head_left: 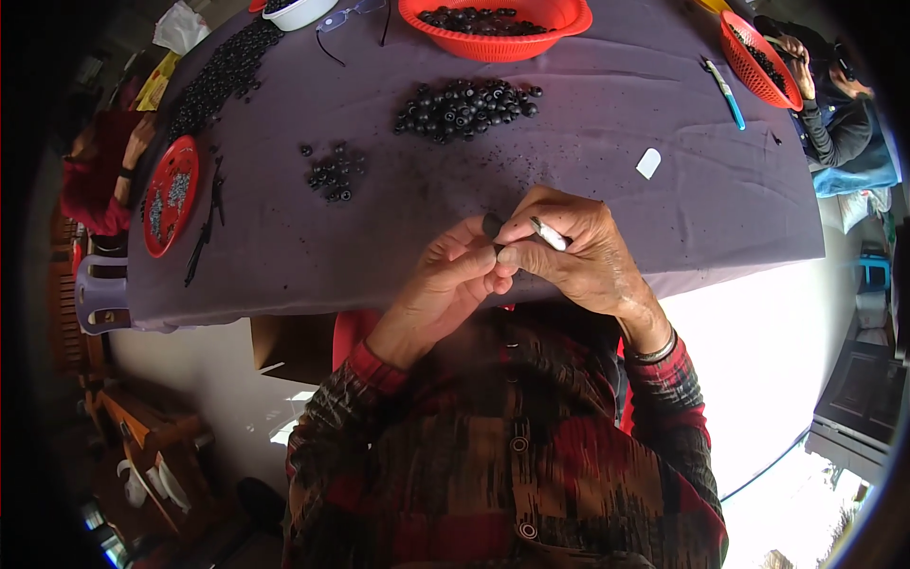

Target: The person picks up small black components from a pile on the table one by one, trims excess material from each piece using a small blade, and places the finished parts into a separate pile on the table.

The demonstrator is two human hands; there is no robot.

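Observation:
Close to the table's front edge, my two hands meet at the fingertips. My left hand point(453, 272) is closed, pinching a small black round piece point(492, 226) between thumb and fingers. My right hand point(580, 248) is closed round a slim tool with a white end point(550, 234); its working tip is hidden by the fingers. The right thumb and forefinger press against the black piece from the other side. Beyond my hands lies a pile of similar black round pieces point(466, 109), with a smaller cluster point(336, 174) to its left.
A red basin point(493, 45) of black pieces stands at the far side. On the left are a red tray point(156, 242) with small bits and a long black heap point(213, 90). Rightward lie a white tag point(648, 163), a blue-white cutter point(726, 95) and a red basket point(754, 59). People sit at both sides.

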